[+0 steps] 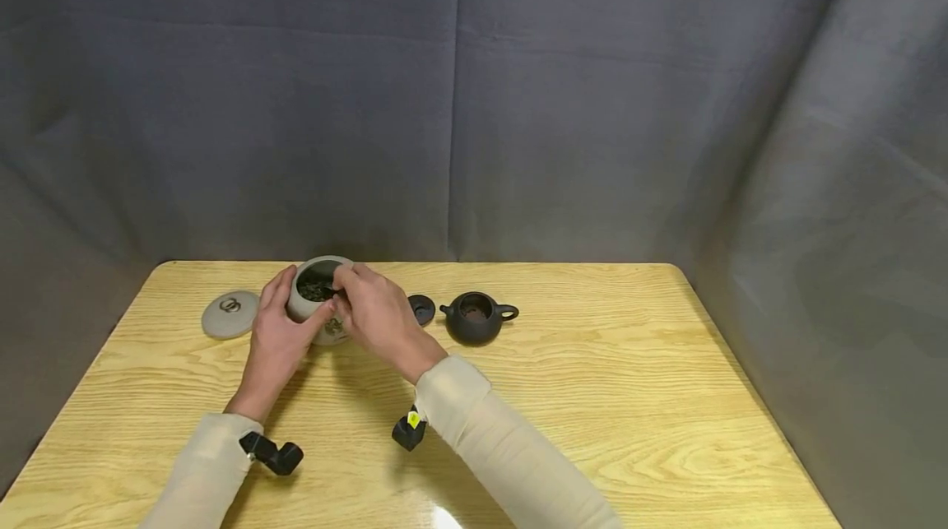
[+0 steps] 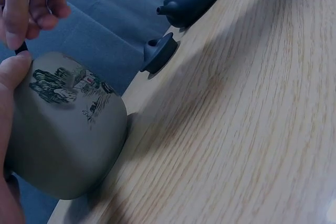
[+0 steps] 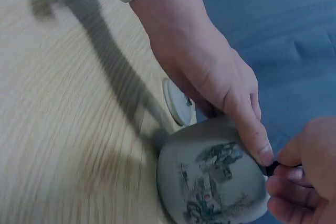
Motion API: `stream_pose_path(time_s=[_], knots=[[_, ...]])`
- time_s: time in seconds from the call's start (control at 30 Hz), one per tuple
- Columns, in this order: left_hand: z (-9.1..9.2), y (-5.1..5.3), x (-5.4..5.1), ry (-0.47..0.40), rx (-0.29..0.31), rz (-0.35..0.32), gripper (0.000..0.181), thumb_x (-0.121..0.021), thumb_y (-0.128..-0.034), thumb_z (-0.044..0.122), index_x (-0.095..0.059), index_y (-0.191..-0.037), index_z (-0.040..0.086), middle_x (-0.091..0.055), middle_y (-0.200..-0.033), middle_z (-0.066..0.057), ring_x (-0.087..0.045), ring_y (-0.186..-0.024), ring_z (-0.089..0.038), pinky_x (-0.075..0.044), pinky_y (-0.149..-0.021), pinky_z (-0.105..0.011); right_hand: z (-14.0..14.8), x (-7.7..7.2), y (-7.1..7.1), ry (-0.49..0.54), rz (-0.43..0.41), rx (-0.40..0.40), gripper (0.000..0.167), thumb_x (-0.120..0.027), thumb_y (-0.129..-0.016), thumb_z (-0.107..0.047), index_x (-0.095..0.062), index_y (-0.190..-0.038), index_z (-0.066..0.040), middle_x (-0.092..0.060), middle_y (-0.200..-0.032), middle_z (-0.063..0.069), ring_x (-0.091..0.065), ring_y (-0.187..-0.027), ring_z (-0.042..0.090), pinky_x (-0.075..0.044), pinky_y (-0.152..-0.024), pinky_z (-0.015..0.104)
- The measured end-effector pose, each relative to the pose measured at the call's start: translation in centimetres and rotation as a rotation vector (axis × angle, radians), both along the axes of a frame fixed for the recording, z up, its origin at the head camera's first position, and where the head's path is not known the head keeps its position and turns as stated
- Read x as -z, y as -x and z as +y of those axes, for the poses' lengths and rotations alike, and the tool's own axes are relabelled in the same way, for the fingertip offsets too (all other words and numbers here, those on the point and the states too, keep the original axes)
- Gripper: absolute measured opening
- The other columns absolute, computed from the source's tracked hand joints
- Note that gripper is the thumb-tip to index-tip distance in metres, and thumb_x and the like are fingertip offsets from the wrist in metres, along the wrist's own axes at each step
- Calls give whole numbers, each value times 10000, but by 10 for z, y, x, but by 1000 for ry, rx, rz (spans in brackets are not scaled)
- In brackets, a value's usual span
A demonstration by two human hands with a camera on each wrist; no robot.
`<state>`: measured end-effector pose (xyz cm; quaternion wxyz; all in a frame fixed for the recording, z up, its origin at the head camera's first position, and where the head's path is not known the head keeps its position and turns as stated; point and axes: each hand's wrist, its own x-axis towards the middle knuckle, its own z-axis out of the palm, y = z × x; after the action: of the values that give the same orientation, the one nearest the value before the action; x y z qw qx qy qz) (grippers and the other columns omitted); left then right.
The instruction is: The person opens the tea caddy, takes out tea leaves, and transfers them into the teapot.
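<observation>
A grey ceramic jar (image 2: 73,135) with a painted landscape stands uncovered on the table, dark tea leaves (image 1: 314,290) inside it. My left hand (image 1: 280,338) grips the jar from its left side, thumb near the rim. Over the jar's mouth, my right hand (image 1: 379,317) pinches a thin black tool (image 3: 271,169) whose far end is hidden, so I cannot tell its exact kind. The jar's round lid (image 1: 222,320) lies to the left of the jar, a ring pattern on top.
Right of the jar, a dark teapot (image 1: 474,329) stands without its lid, spout to the left. Its small black lid (image 1: 422,310) lies between the two, partly behind my right hand. Grey curtain (image 1: 459,101) hangs behind the wooden table (image 1: 629,397) and along its sides.
</observation>
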<state>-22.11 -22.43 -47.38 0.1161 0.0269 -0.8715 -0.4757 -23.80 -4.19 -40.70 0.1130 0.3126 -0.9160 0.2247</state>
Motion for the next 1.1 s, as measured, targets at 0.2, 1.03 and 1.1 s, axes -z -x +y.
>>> stream_pose_path(time_s=[0.2,1.03,1.1], knots=[[1,1,-2,9,6,-3,974,-734,-1002,482,-195,-1718,101,-203,-1771,-179,-303,-1596,-450,-349,-1226,-667,3,-8,4,256,-303,-16,70,-651,-1075,-186,-675,-1106,-128,-729,-951,5,-587,-704,42,-453,-615,162],[3,0,1,-11,-14,0,1023,-746,-969,556,-208,-1717,111,-214,-1772,-163,-322,-1593,-447,-338,-1232,-671,25,0,11,866,-618,150,63,-702,-1015,-87,-686,-1039,-31,-728,-889,123,-628,-620,110,-565,-615,254],[2,0,1,-10,-15,-3,1025,-747,-967,559,-207,-1718,118,-213,-1773,-161,-317,-1598,-443,-335,-1235,-669,27,0,11,872,-615,153,68,-698,-1016,-87,-688,-1047,-28,-712,-871,82,-625,-616,102,-546,-602,217]])
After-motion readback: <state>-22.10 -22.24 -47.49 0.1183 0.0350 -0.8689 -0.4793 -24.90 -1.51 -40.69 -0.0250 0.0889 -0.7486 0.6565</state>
